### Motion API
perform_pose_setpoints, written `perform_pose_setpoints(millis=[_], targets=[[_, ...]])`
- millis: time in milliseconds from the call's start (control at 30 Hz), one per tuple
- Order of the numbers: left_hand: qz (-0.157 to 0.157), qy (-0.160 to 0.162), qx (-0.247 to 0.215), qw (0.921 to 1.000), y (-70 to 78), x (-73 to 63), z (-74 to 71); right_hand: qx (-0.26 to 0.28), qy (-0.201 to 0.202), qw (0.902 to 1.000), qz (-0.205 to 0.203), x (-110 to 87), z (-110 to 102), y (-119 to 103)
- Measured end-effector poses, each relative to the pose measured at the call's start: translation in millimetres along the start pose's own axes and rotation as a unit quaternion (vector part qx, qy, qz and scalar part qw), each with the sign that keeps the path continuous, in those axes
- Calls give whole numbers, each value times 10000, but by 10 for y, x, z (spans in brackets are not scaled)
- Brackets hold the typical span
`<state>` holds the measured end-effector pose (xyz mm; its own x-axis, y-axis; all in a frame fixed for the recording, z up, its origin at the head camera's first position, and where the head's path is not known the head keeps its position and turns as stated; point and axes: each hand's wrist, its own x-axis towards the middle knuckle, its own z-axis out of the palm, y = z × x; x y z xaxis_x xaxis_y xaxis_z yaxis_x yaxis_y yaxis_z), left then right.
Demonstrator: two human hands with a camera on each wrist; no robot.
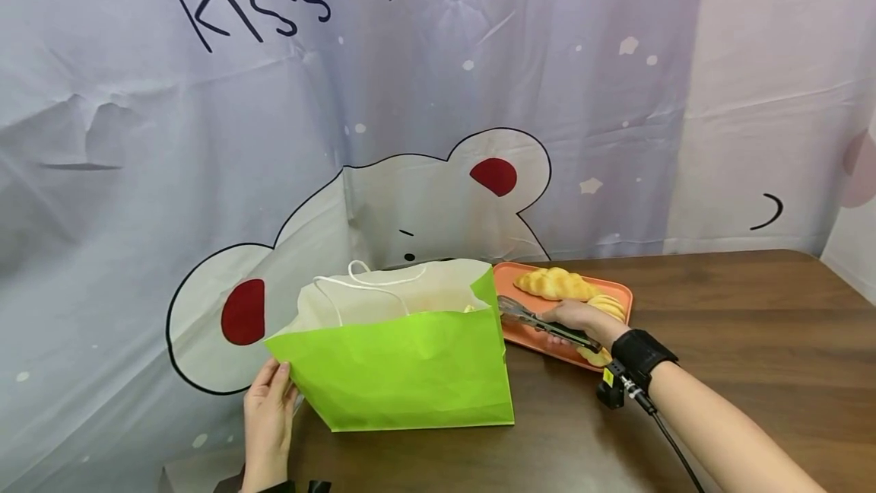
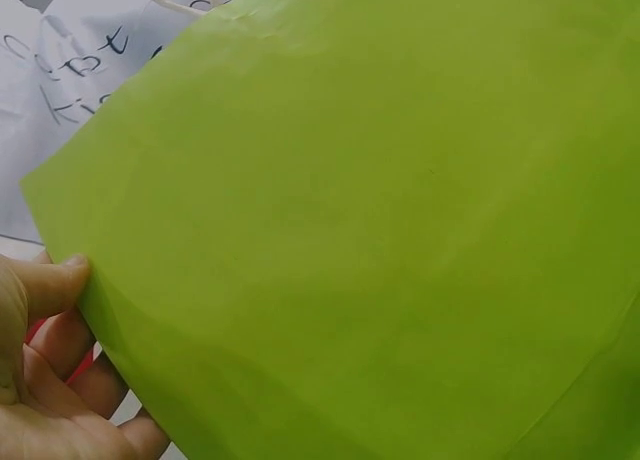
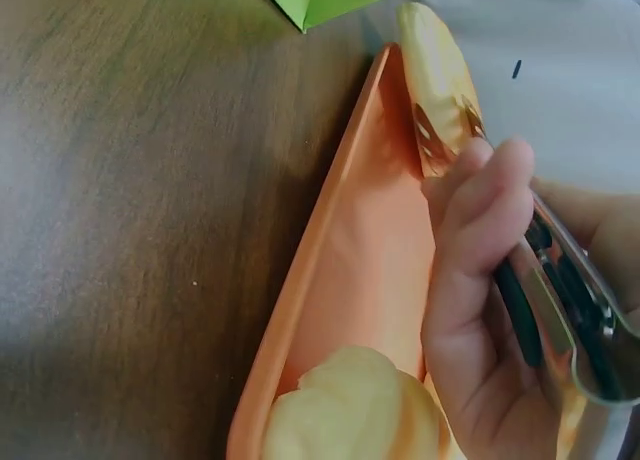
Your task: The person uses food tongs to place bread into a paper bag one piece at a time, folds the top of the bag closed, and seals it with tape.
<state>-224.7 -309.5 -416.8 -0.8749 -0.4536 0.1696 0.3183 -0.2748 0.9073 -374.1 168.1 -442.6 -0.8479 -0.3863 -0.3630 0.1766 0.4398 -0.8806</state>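
Step in hand, as judged: a bread piece [image 3: 440, 65] held in metal tongs [image 1: 537, 320] is to go into the green paper bag [image 1: 404, 379]. In the right wrist view the piece sits between the tong tips at the far-left end of the orange tray [image 1: 523, 336]; whether it touches the tray, cannot tell.

Right hand [image 1: 580, 316]: fingers wrapped round the tongs, squeezing them nearly closed on the bread. Left hand [image 1: 269, 411]: thumb in front, fingers behind, pinching the bag's left edge; bag upright on the bench [image 1: 725, 326], mouth gaping.

Notes on method: keep squeeze steady but light, as the bread looks soft. Lift clear of the bag's right wall before going left; release low inside. Steer around the white cord handle [image 1: 379, 285]. Left pinch should brace the bag against a nudge. Braided loaf [image 1: 556, 284] lies far on tray.
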Motion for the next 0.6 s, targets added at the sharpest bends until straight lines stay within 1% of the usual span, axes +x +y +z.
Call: perform_pose_setpoints(millis=[100,267,333,467,600], targets=[[13,-8,8,10000,-1,1,3,-139,187,9997,-86,-4,-15,6],[-12,10,68,10000,-2,-6,9,-104,318,9993,-178,-33,-70,1],[-22,17,97,9999,-3,-6,14,-59,348,9990,-290,-61,-120,-19],[-14,40,155,9999,-1,4,19,55,540,9966,-617,-163,-265,-119],[-21,62,203,9998,8,2,19,292,723,9932,-866,-319,-423,-272]])
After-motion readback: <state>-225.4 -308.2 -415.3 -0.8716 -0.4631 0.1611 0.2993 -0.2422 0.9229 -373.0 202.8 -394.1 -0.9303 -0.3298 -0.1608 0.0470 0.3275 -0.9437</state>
